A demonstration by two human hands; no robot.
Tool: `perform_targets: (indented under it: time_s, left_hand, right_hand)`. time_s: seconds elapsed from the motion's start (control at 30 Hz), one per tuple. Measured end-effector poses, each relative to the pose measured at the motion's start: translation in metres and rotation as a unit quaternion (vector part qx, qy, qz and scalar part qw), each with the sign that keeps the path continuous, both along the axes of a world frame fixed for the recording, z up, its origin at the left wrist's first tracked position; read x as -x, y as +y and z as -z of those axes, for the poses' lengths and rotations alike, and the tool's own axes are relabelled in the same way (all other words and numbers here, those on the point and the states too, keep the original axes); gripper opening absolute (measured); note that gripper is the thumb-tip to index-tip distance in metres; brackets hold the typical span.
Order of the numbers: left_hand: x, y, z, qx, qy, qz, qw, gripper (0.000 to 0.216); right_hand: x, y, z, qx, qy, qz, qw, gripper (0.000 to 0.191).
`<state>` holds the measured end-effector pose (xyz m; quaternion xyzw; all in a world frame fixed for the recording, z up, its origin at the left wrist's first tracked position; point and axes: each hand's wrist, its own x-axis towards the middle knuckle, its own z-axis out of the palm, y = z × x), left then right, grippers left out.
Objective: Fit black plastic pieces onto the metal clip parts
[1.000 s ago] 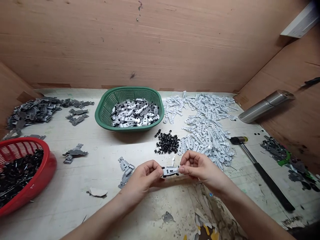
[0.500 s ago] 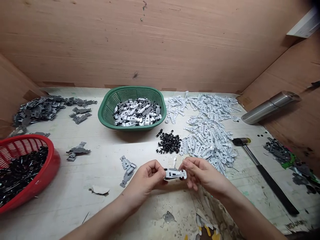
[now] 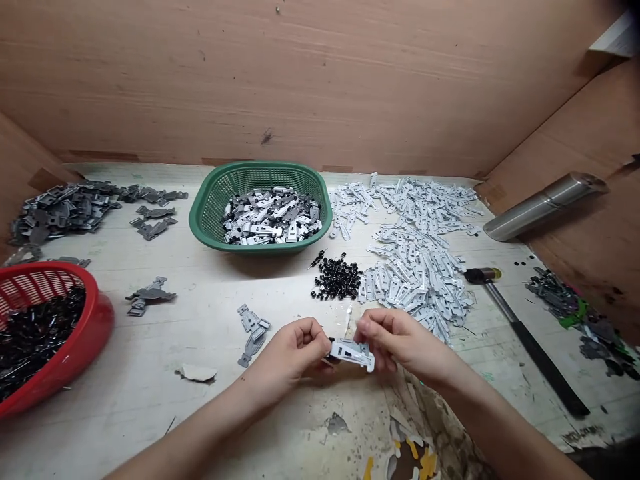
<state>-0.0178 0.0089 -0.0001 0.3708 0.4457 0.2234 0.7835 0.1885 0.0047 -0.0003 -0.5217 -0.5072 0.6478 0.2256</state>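
My left hand [image 3: 303, 350] pinches the black-wheeled left end of a small toy race car [image 3: 353, 354] between thumb and fingers. The car has a white top shell, and a grey part shows behind it. At the car's right end, my right hand [image 3: 393, 339] has its fingers closed against the grey part; its fingertips are partly hidden. Just beyond the hands lies a pile of small black wheels [image 3: 336, 278]. White car shells [image 3: 420, 280] are heaped to the right of it. A few grey car bases [image 3: 253, 333] lie left of my left hand.
A green basket [image 3: 197, 223] of assembled cars stands at the back. The red basket [image 3: 97, 327] at left holds black wheel parts. More grey bases [image 3: 65, 213] are piled back left. A hammer [image 3: 537, 360] and a metal cylinder [image 3: 545, 207] lie right. Cardboard walls surround the table.
The toy car's right end has tipped toward me, showing more of the grey part behind the shell. My right fingers have moved in against it. The whole view has shifted slightly.
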Motion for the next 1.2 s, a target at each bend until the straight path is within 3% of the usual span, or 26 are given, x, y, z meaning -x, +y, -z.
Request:
perform_targets:
  time_s: [0.1,0.23,0.3,0.4,0.47,0.57,0.63,0.83,1.03,1.2]
  left_hand:
    - [0.001,0.004,0.000,0.005,0.002,-0.027,1.000,0.020]
    - [0.002,0.008,-0.004,0.019,0.035,-0.067,0.997,0.021]
    - [0.003,0.008,-0.004,0.021,0.037,-0.084,0.996,0.022]
    - [0.003,0.008,-0.003,0.014,0.024,-0.094,0.995,0.023]
    - [0.003,0.007,-0.001,0.009,0.018,-0.093,0.995,0.023]
    - [0.004,0.005,0.000,0.006,0.018,-0.096,0.995,0.023]
    - [0.004,0.005,-0.001,0.008,0.021,-0.096,0.995,0.024]
    - [0.002,0.006,-0.001,0.004,0.025,-0.086,0.996,0.023]
    - [0.002,0.005,0.000,-0.007,0.026,-0.076,0.997,0.019]
    - [0.002,0.004,0.004,-0.018,0.006,-0.080,0.997,0.018]
  right_hand:
    - [-0.003,-0.002,0.001,-0.116,-0.078,0.036,0.990,0.029]
    - [-0.004,-0.010,0.004,-0.113,-0.074,-0.016,0.991,0.019]
    - [0.001,-0.015,0.009,-0.148,-0.112,-0.044,0.982,0.018]
    - [0.014,-0.022,0.018,-0.289,-0.223,-0.078,0.928,0.008]
    - [0.021,-0.026,0.024,-0.369,-0.261,-0.103,0.886,0.012]
    - [0.023,-0.029,0.026,-0.437,-0.281,-0.105,0.848,0.017]
    - [0.018,-0.028,0.023,-0.440,-0.277,-0.080,0.850,0.016]
    - [-0.001,-0.019,0.004,-0.391,-0.213,-0.002,0.896,0.013]
    - [0.000,-0.024,-0.002,-0.437,-0.227,0.032,0.870,0.010]
    - [0.005,-0.026,-0.004,-0.411,-0.179,0.040,0.893,0.009]
